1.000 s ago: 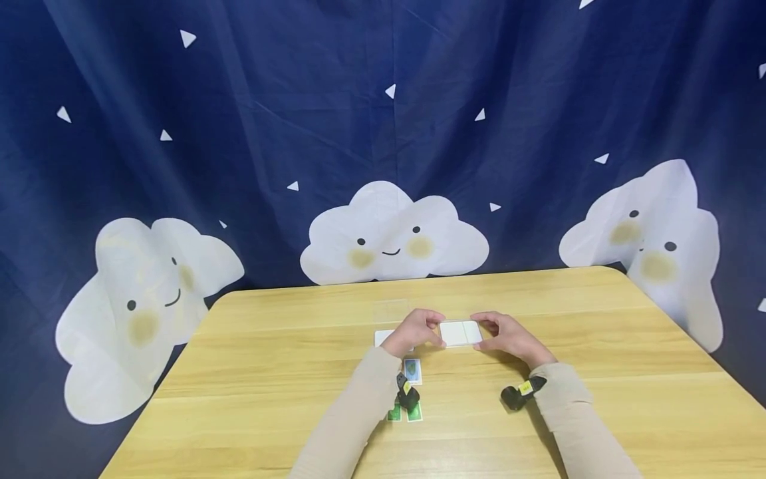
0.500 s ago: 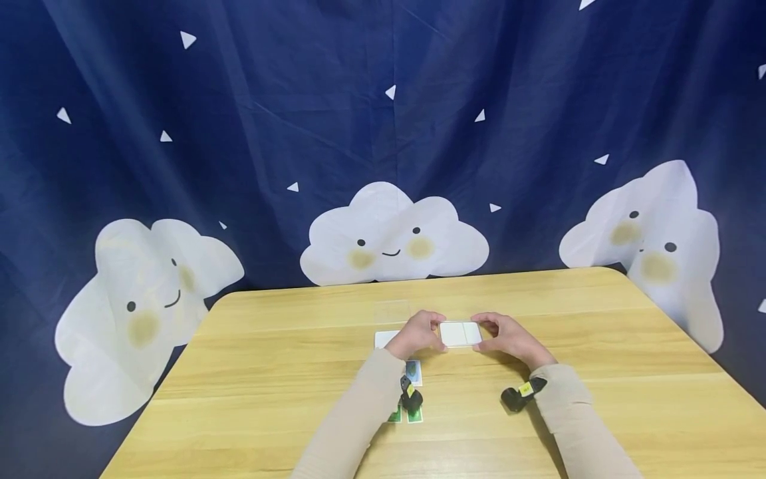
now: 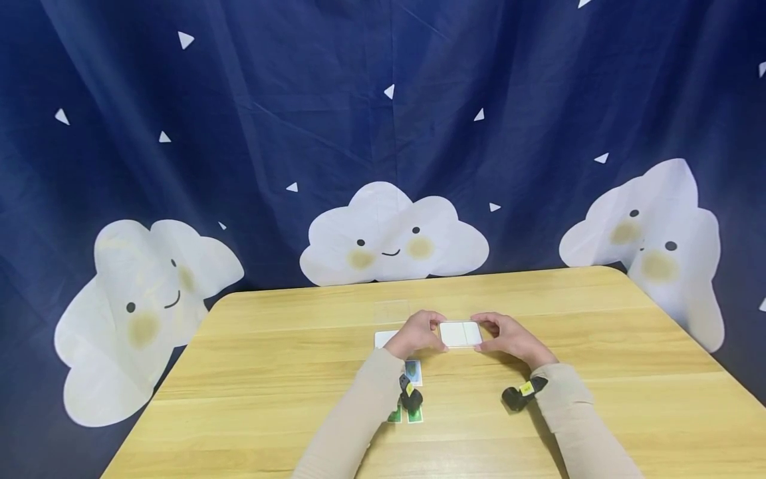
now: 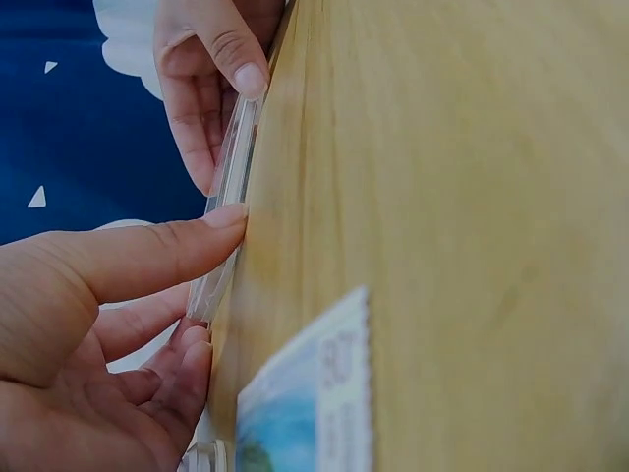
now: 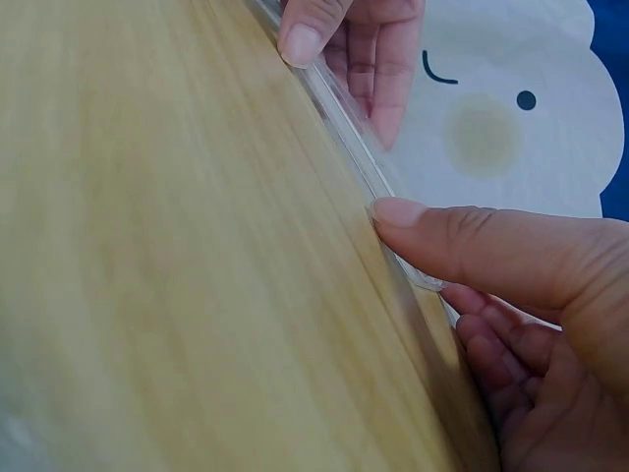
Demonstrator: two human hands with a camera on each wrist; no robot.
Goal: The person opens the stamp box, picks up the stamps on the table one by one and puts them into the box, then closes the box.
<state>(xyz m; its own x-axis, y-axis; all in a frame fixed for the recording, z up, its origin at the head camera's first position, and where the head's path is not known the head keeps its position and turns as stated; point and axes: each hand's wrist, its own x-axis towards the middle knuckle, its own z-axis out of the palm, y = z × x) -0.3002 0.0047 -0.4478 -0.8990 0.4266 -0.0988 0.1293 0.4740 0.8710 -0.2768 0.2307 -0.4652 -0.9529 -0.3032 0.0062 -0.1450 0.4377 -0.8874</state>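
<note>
A clear flat plastic case point(image 3: 459, 334) with a white inside, split by a line into two parts, sits between both hands. My left hand point(image 3: 417, 334) pinches its left end, thumb on the near edge and fingers at the far edge. At the opposite end my right hand point(image 3: 505, 336) grips it the same way. Edge-on in the left wrist view, the case point(image 4: 236, 157) looks like thin layers pressed together; the right wrist view also shows its clear edge point(image 5: 344, 128). Whether it touches the table is hard to tell.
Partly behind the left hand lies a white rectangular piece point(image 3: 385, 338), with a faint transparent sheet point(image 3: 391, 311) beyond it. A blue stamp point(image 3: 413, 372) and green stamps point(image 3: 415, 415) lie near the left wrist, partly covered. A cloud-print curtain point(image 3: 383, 133) hangs behind the wooden table point(image 3: 598, 412).
The left forearm has shifted slightly to the right, covering a little more of the blue stamp. Both hands keep their grip on the case, which stays in place.
</note>
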